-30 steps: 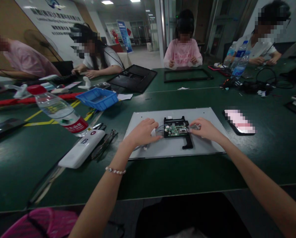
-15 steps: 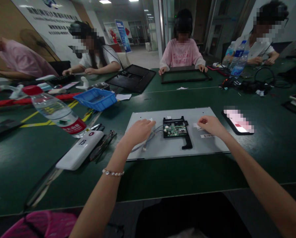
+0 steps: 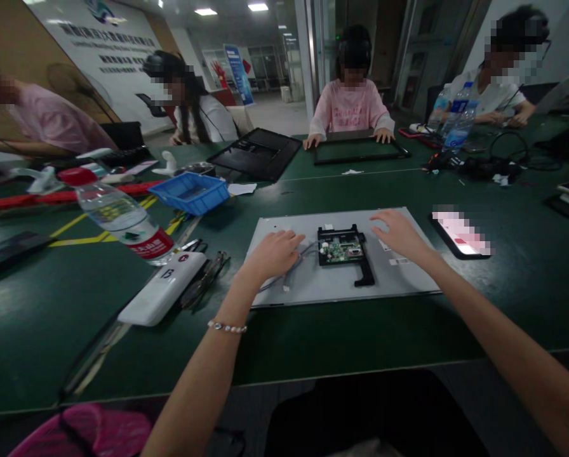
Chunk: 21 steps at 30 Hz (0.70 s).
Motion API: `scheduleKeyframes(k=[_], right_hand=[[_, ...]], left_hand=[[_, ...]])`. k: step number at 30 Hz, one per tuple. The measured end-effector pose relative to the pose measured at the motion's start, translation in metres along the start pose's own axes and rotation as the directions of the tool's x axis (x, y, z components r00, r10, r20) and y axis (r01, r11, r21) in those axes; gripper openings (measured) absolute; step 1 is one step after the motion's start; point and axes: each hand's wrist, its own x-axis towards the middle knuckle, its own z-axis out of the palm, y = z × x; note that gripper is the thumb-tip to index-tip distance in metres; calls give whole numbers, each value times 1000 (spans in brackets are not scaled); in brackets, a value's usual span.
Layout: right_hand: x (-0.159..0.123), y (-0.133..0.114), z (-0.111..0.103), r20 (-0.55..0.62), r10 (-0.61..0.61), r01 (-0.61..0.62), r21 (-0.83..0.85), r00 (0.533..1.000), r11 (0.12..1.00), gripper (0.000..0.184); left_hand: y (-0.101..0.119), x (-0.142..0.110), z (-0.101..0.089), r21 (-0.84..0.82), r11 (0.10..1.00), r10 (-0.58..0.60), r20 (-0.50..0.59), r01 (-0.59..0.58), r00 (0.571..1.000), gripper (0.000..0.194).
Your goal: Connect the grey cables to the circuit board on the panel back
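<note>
A grey metal panel [image 3: 308, 287] lies flat on the green table in front of me. At its middle sits a black bracket with a green circuit board [image 3: 342, 250], and thin grey wires [image 3: 291, 270] trail off its left side. My left hand [image 3: 271, 254] rests on the panel's left part over the wires, fingers curled loosely. My right hand [image 3: 397, 232] lies flat on the panel to the right of the board, fingers stretched out, next to small white labels.
A phone [image 3: 460, 233] lies right of the panel. To the left are a white power bank [image 3: 163, 287], glasses [image 3: 203, 278], a water bottle [image 3: 122, 218] and a blue tray [image 3: 194, 192]. Several people work across the table with black frames [image 3: 358, 151].
My right hand has let go at the board's right edge and moved right and back, now lying open on the panel. My left hand has stayed by the wires.
</note>
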Motion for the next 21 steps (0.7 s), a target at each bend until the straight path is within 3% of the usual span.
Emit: scheduleKeyframes(k=[5, 10, 14, 21], right_hand=[[33, -33, 18, 186, -193, 186, 54, 963, 981, 36], [66, -37, 53, 276, -265, 256, 68, 924, 964, 34], [79, -32, 68, 296, -259, 257, 46, 919, 965, 29], [79, -32, 67, 272, -282, 280, 48, 920, 959, 22]], left_hand=[[6, 2, -3, -35, 999, 1, -52, -3, 999, 41], [11, 4, 1, -74, 996, 43, -44, -46, 998, 44], [12, 4, 5, -116, 991, 63, -42, -68, 997, 42], [12, 4, 7, -127, 989, 66, -36, -70, 997, 40]])
